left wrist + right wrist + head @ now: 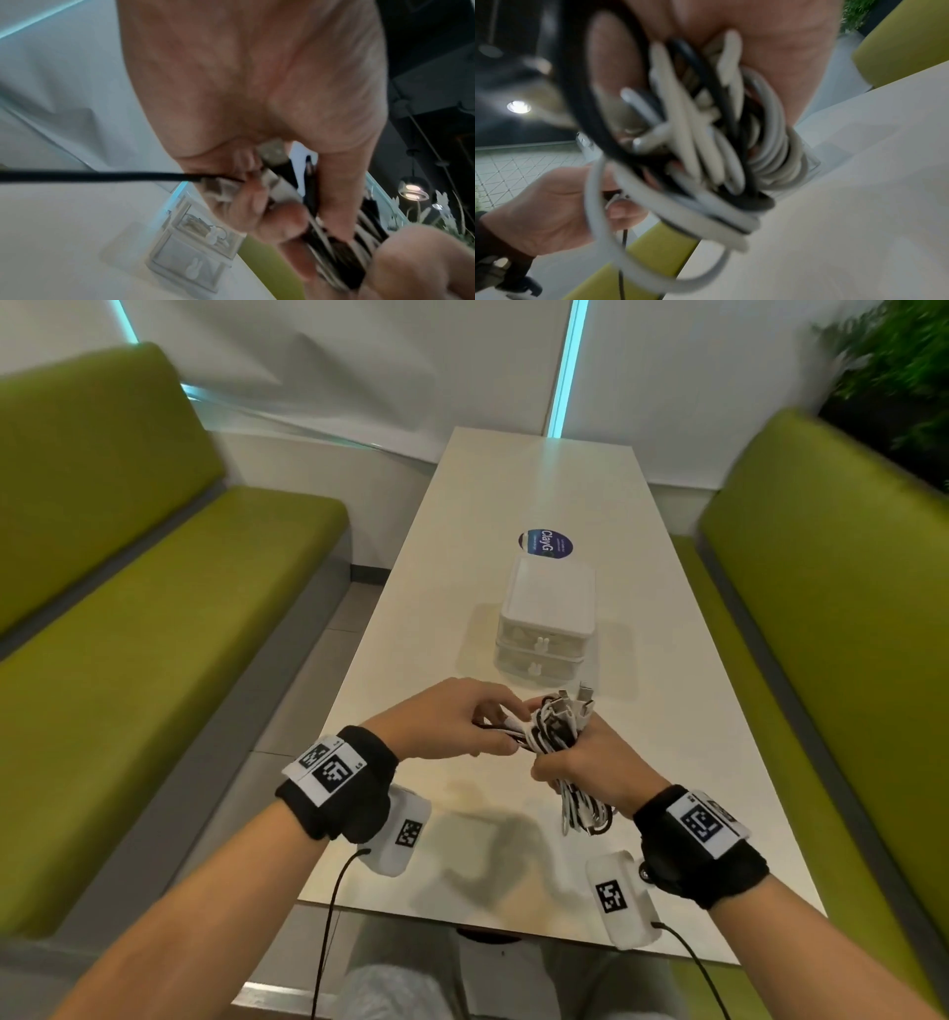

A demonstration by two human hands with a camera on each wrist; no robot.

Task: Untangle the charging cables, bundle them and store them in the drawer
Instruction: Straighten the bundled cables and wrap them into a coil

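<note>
A bundle of black and white charging cables (554, 737) is held above the white table (667, 711). My right hand (580, 762) grips the bundle's middle; plugs stick up above the fist and loops (585, 814) hang below it. My left hand (462, 726) pinches cable ends at the bundle's left side. In the left wrist view the left fingers (277, 219) hold plugs and strands of the cables (334, 253). The right wrist view shows the coiled cables (706, 142) close up, blurred. The small white drawer unit (544, 624) stands beyond the hands, both drawers closed.
Green benches (154, 608) flank the table on both sides. A round blue sticker (545, 542) lies behind the drawer unit. A plant (904, 377) stands at the far right. Bare tabletop extends around and beyond the drawer unit.
</note>
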